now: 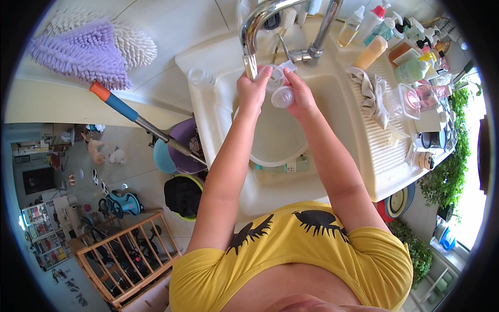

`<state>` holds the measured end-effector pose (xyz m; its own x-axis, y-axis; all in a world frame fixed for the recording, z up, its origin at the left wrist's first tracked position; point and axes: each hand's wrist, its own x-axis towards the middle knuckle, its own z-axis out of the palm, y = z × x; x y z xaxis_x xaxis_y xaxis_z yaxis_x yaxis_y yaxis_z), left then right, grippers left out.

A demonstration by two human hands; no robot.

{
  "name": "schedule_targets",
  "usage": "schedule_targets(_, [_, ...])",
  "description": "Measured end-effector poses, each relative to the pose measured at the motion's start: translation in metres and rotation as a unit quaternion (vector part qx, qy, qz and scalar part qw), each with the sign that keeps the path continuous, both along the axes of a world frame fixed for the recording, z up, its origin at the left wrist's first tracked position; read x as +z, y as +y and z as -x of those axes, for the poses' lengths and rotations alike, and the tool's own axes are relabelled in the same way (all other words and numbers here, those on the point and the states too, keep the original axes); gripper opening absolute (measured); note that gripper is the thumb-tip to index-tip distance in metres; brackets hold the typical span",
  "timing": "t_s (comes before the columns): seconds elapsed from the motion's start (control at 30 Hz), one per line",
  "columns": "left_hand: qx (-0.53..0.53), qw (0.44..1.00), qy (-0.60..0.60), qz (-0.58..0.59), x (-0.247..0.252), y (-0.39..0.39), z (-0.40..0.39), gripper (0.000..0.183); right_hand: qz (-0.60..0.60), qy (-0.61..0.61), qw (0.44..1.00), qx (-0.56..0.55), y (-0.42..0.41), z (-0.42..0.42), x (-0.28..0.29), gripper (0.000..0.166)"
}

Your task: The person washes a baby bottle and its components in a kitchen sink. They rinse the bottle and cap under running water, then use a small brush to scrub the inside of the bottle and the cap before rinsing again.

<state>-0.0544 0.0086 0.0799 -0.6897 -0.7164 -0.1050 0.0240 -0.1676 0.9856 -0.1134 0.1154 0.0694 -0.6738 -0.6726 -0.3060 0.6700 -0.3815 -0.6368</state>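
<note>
Beneath the chrome faucet [249, 35], both hands hold a small clear plastic container [275, 78]. My left hand [251, 91] grips its left side, thumb on the rim. My right hand [301, 93] grips the right side, and a round translucent lid [282, 96] hangs by its palm. Whether the lid is joined to the container I cannot tell. Water appears to run from the spout beside my left thumb. Below the hands a round white basin [278, 144] with cloudy water sits in the cream sink [218, 117]. A greenish bottle [298, 164] lies under the basin's near edge.
A clear cup [201, 77] stands on the sink's left ledge. The ribbed drainboard [370, 144] at right holds a grey cloth [370, 95], a clear plastic box [409, 101] and several pump bottles [405, 52]. A mop handle [150, 126] leans at left near a purple bucket [185, 136].
</note>
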Motion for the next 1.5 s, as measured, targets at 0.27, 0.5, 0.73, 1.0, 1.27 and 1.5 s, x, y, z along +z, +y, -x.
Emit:
schedule_targets(0.27, [-0.003, 0.994, 0.025, -0.109, -0.001, 0.020, -0.044, 0.027, 0.057, -0.003, 0.996, -0.072, -0.011, 0.002, 0.005, 0.035])
schedule_targets(0.5, [-0.156, 0.963, 0.040, -0.217, 0.010, 0.010, -0.047, 0.020, 0.032, 0.030, 0.992, -0.122, -0.019, -0.001, 0.005, 0.024])
schedule_targets(0.73, [-0.182, 0.956, 0.015, -0.228, 0.021, 0.000, -0.045, 0.012, -0.073, 0.101, 0.975, -0.186, -0.015, 0.010, -0.004, 0.022])
schedule_targets(1.0, [-0.113, 0.975, 0.013, -0.189, 0.018, -0.012, -0.038, 0.013, -0.327, 0.350, 0.860, -0.178, 0.015, 0.016, -0.007, 0.028])
schedule_targets(1.27, [-0.079, 0.990, -0.033, -0.114, 0.018, -0.013, -0.026, 0.025, -0.301, 0.364, 0.881, 0.041, 0.023, 0.006, 0.003, 0.020])
schedule_targets(1.5, [-0.102, 0.991, -0.064, -0.065, 0.010, -0.014, -0.025, 0.022, -0.243, 0.313, 0.915, 0.070, 0.017, 0.005, 0.016, 0.029])
